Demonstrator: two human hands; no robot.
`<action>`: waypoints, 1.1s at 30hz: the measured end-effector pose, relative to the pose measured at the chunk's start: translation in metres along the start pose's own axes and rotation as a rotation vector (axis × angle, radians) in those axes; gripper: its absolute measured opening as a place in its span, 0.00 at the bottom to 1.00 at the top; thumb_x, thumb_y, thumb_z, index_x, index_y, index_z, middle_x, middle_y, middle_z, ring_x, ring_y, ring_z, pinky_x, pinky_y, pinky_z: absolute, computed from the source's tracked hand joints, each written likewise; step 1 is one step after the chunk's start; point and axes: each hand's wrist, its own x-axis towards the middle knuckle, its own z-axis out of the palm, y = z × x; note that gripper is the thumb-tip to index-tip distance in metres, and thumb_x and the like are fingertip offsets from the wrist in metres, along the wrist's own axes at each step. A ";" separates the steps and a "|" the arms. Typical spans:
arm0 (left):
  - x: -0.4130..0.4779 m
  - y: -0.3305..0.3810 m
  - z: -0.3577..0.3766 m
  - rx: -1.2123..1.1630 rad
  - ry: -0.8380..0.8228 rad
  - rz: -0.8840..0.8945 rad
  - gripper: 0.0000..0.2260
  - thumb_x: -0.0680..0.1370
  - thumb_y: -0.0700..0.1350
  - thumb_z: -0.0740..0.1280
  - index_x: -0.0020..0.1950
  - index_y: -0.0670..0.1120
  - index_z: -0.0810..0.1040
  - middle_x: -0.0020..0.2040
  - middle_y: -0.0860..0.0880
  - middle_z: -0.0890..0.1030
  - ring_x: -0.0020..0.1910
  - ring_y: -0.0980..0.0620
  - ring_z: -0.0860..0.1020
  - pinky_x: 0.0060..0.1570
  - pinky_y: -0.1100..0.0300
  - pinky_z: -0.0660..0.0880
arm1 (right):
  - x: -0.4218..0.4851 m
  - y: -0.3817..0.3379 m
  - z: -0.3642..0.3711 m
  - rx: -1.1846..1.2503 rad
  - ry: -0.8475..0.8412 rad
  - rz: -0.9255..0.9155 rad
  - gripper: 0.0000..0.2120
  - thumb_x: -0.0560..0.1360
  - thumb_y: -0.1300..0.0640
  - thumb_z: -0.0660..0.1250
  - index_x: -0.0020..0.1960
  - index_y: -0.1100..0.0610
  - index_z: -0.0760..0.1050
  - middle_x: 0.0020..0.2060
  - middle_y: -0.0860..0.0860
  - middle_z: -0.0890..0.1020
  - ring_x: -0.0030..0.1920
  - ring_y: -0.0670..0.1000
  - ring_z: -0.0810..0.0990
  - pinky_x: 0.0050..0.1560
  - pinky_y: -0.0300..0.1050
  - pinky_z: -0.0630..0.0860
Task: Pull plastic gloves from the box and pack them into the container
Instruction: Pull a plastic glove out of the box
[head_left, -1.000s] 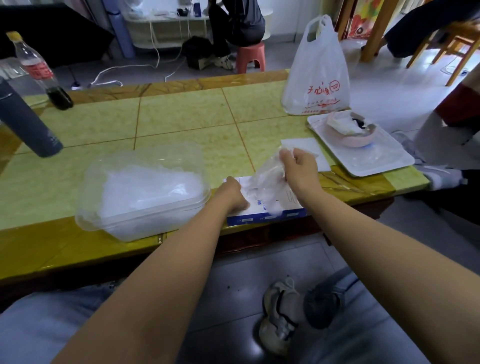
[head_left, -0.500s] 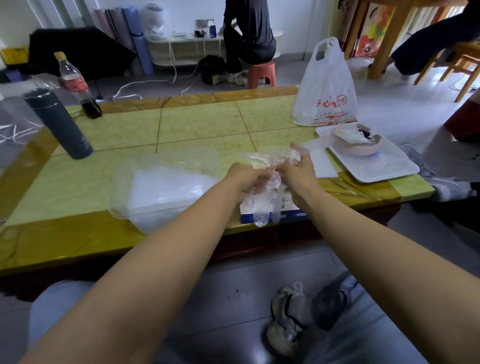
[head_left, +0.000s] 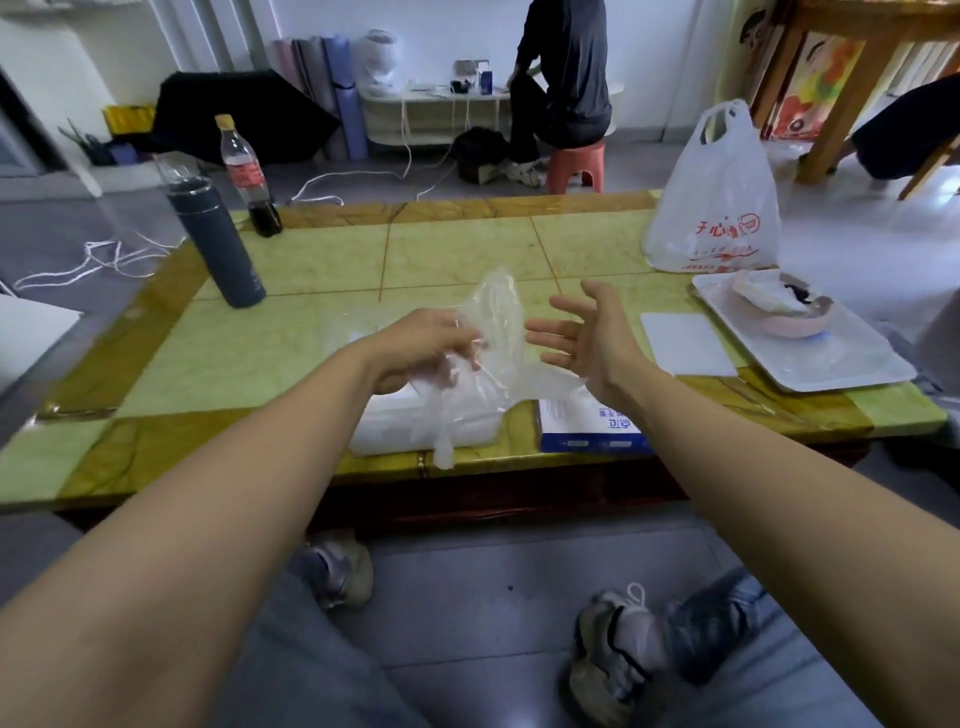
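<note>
Half a second ago both hands pinched the glove above the box. Now the right hand (head_left: 582, 340) has let go and hangs spread-fingered, just beside the left hand (head_left: 423, 351), which alone grips the glove (head_left: 498, 317). The glove dangles over the container (head_left: 483, 426) directly below that hand, so tucking it in looks next. The container already holds a white heap of gloves. The box (head_left: 592, 431) lies under the right hand, its contents hidden.
</note>
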 end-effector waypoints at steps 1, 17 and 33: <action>-0.001 -0.002 -0.006 0.050 -0.009 -0.018 0.04 0.77 0.40 0.67 0.48 0.42 0.80 0.36 0.47 0.82 0.27 0.52 0.68 0.25 0.63 0.65 | 0.002 0.001 0.007 -0.055 -0.074 0.015 0.27 0.77 0.38 0.56 0.65 0.57 0.70 0.55 0.60 0.82 0.51 0.55 0.81 0.47 0.48 0.75; 0.017 -0.030 -0.082 0.515 0.523 -0.174 0.14 0.72 0.43 0.75 0.56 0.46 0.77 0.49 0.47 0.77 0.44 0.46 0.77 0.42 0.57 0.74 | 0.039 0.012 0.073 -0.796 -0.054 -0.089 0.07 0.75 0.65 0.68 0.40 0.61 0.71 0.33 0.59 0.82 0.24 0.49 0.76 0.26 0.42 0.73; 0.061 -0.070 -0.031 1.065 0.035 -0.412 0.25 0.76 0.53 0.67 0.70 0.46 0.67 0.66 0.45 0.74 0.60 0.45 0.74 0.56 0.54 0.74 | 0.063 0.041 0.101 -1.368 0.043 -0.340 0.24 0.73 0.62 0.68 0.66 0.61 0.64 0.58 0.57 0.73 0.55 0.58 0.75 0.46 0.43 0.70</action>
